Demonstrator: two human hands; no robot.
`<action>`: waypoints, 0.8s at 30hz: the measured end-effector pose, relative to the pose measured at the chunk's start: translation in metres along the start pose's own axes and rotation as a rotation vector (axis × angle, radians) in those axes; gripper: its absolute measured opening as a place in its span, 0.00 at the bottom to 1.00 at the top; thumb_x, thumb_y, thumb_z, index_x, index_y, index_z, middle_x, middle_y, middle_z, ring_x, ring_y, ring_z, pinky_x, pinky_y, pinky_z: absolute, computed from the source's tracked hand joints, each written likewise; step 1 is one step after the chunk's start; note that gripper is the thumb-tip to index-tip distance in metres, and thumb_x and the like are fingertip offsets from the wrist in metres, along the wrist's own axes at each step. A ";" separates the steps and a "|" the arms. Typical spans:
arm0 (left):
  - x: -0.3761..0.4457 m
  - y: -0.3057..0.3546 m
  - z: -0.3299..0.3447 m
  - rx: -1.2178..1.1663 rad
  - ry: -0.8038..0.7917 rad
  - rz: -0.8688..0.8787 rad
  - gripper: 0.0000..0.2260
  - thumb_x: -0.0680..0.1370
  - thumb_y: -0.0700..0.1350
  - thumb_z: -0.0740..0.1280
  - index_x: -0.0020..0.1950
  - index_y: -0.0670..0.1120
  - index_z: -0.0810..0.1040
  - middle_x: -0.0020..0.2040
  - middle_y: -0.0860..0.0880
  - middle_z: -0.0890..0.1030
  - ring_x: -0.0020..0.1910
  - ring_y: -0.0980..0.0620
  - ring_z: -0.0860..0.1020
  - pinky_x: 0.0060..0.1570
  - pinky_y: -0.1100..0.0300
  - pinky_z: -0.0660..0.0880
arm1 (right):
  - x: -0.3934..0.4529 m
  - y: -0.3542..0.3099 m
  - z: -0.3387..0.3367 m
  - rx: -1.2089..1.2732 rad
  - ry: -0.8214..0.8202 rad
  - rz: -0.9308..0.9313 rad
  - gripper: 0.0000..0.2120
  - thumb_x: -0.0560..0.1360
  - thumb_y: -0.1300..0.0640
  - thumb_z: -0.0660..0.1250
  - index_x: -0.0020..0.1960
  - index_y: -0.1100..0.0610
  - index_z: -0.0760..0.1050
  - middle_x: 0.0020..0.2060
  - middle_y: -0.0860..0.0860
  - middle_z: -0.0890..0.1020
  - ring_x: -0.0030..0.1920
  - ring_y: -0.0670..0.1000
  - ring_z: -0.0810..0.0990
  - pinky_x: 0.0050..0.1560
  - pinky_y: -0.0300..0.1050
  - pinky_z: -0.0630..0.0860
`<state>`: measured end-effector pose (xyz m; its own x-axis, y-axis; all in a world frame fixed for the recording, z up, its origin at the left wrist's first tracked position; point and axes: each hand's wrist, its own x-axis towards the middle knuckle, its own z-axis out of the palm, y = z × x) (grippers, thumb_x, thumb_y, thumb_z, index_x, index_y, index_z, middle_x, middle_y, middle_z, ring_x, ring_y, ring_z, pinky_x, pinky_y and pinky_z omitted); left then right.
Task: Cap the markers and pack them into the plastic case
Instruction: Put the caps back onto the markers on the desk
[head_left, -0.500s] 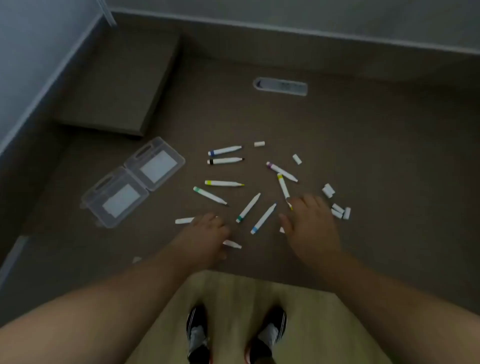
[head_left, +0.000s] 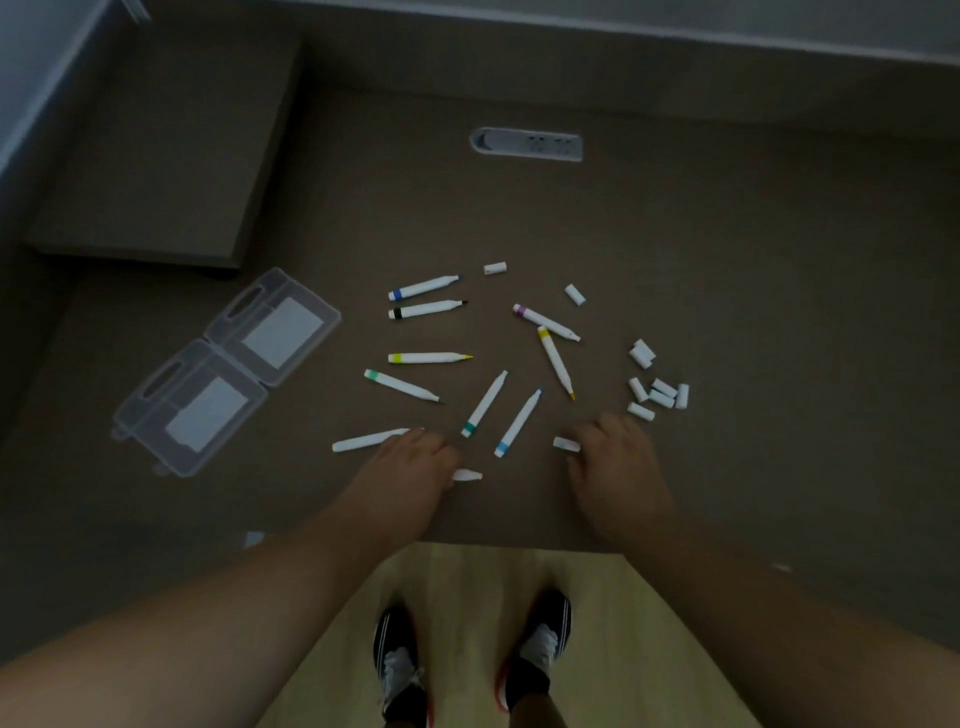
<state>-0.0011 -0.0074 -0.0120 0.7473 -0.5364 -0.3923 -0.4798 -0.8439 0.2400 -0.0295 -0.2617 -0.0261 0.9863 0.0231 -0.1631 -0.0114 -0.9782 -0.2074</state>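
Several uncapped white markers lie scattered on the brown desk, among them a blue-banded one (head_left: 423, 287), a black one (head_left: 426, 309) and a yellow one (head_left: 556, 361). My left hand (head_left: 410, 467) curls over a marker whose tip (head_left: 467, 474) pokes out to the right; another marker (head_left: 369, 439) sticks out to its left. My right hand (head_left: 618, 467) rests on the desk with fingers bent, and its thumb side touches a loose white cap (head_left: 566, 444). More caps (head_left: 657, 392) cluster to the right. The clear plastic case (head_left: 249, 296) lies open at the left.
A raised block (head_left: 156, 156) stands at the back left beyond the case. A grey socket panel (head_left: 527, 144) is set into the desk further back. The desk's front edge (head_left: 519, 543) runs just behind my wrists, with the floor and my shoes below.
My right hand has drawn back toward me, so the cap beside its thumb shows more fully. My left hand stays over its marker.
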 end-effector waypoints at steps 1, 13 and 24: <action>0.006 0.003 -0.004 -0.038 -0.005 -0.061 0.07 0.80 0.47 0.62 0.57 0.52 0.76 0.54 0.52 0.75 0.54 0.53 0.72 0.56 0.58 0.68 | 0.001 -0.001 0.000 0.007 -0.010 -0.003 0.09 0.77 0.52 0.64 0.55 0.52 0.78 0.49 0.50 0.76 0.50 0.50 0.73 0.53 0.46 0.71; 0.022 0.037 -0.028 -0.916 0.181 -0.512 0.03 0.79 0.47 0.67 0.52 0.52 0.78 0.43 0.55 0.80 0.42 0.59 0.79 0.35 0.66 0.71 | 0.015 -0.006 0.003 0.079 -0.107 -0.009 0.07 0.80 0.54 0.62 0.53 0.51 0.79 0.50 0.49 0.77 0.51 0.48 0.73 0.51 0.41 0.70; 0.046 0.044 -0.054 -1.423 0.118 -0.626 0.05 0.79 0.39 0.67 0.53 0.44 0.79 0.46 0.44 0.84 0.44 0.49 0.84 0.37 0.57 0.81 | 0.031 -0.029 -0.055 1.393 -0.570 0.755 0.06 0.75 0.59 0.70 0.51 0.58 0.80 0.39 0.52 0.80 0.40 0.49 0.77 0.41 0.43 0.74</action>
<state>0.0368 -0.0692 0.0281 0.7173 -0.0487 -0.6951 0.6745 -0.2020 0.7101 0.0109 -0.2438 0.0277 0.5153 0.0384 -0.8561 -0.8542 0.1032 -0.5095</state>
